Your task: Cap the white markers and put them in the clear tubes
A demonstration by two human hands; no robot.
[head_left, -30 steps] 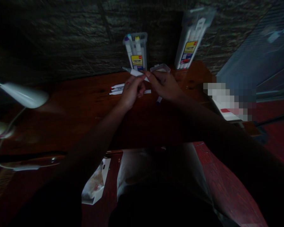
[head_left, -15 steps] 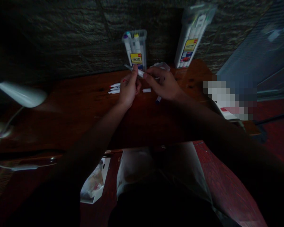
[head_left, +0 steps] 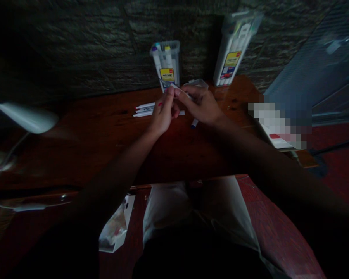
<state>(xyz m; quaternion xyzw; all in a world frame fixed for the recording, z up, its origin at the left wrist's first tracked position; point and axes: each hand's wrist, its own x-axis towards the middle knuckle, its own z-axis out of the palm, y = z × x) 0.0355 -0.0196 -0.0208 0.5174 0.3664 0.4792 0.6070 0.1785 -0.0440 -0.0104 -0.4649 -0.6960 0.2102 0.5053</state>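
Observation:
My left hand (head_left: 163,112) and my right hand (head_left: 199,105) meet over the far part of a dark wooden desk (head_left: 99,128). Both pinch one white marker (head_left: 178,88) held between them, my left fingertips on its end, my right fingers round its body. Several more white markers (head_left: 144,109) lie on the desk just left of my hands. One with a blue tip (head_left: 194,123) lies under my right hand. Behind my hands stands a clear marker box (head_left: 166,64) with coloured caps, its clear lid (head_left: 198,83) beside it.
A taller clear marker pack (head_left: 234,48) leans against the stone wall at the back right. A white lamp head (head_left: 29,118) hangs at the left. A white packet (head_left: 116,228) lies near my lap, and white paper lies at the desk's right.
My left fingers have slid along the marker to its end, and the marker has moved slightly toward the box. Both hands stay together over the same spot.

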